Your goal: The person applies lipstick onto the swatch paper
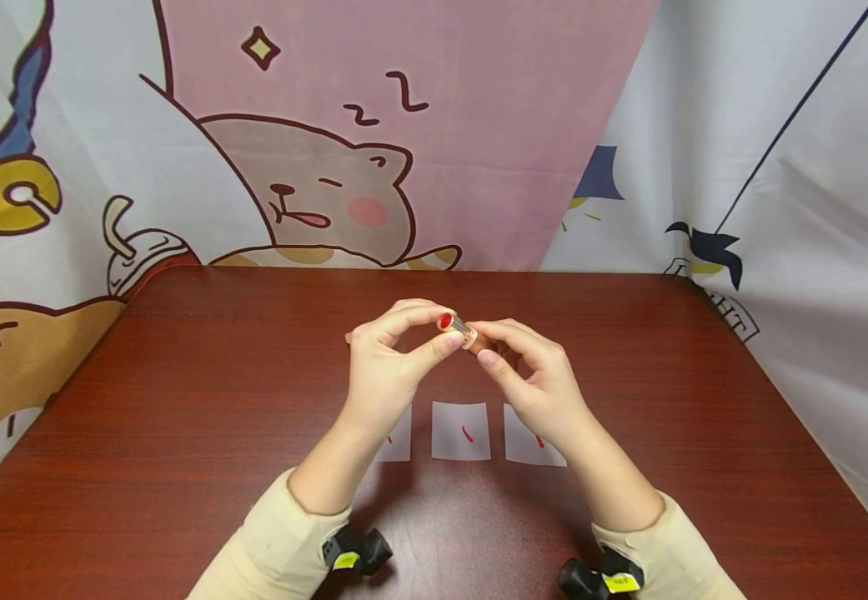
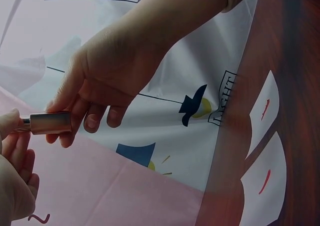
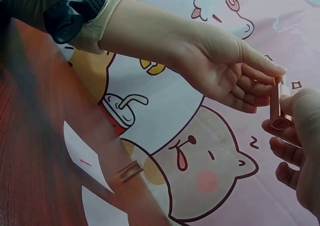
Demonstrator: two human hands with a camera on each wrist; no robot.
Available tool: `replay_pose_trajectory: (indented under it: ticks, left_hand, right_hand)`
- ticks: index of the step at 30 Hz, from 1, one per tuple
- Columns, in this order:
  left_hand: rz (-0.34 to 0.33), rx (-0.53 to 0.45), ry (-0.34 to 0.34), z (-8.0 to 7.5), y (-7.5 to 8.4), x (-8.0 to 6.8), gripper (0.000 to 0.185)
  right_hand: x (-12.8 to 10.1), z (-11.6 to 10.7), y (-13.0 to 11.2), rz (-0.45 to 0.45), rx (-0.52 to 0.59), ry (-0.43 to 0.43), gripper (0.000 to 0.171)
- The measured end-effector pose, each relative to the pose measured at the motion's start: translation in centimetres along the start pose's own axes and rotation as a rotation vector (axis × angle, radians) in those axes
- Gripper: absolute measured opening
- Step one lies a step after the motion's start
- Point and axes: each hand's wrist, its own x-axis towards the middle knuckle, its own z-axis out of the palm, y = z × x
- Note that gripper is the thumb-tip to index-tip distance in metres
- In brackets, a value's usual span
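Note:
Both hands hold a small rose-gold lipstick [image 1: 458,327] in the air above the middle of the table. Its red tip points toward the left hand. My left hand [image 1: 439,329] pinches the silver upper end between thumb and index finger. My right hand [image 1: 488,343] grips the rose-gold base with curled fingers. In the left wrist view the metal tube [image 2: 50,122] lies between the right hand [image 2: 105,81] and the left fingers [image 2: 12,136]. The right wrist view shows the tube [image 3: 276,106] upright between the left hand [image 3: 225,71] and the right fingers [image 3: 295,136].
Three white paper slips [image 1: 461,431], each with a red stroke, lie in a row on the dark wooden table [image 1: 178,400] beneath the hands. A rose-gold cap [image 3: 131,171] lies on the table beyond the slips. A cartoon-print cloth [image 1: 403,125] hangs around the table.

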Motion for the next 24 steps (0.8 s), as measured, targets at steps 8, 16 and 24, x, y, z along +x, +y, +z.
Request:
replay_pose_trajectory:
  ticks: [8,16,24]
  left_hand:
    - [-0.011,-0.016,-0.002,0.04,0.01,-0.06,0.021]
    - [-0.018,-0.004,-0.001,0.07,0.06,0.03,0.022]
    - [-0.013,0.004,0.002,0.05,0.07,0.05,0.021]
  right_hand:
    - [-0.04,0.03,-0.05,0.006,-0.01,0.012,0.026]
    - [-0.05,0.06,-0.07,0.01,-0.016,0.026,0.029]
    - [-0.08,0.16,-0.06,0.005,-0.013,0.042,0.029]
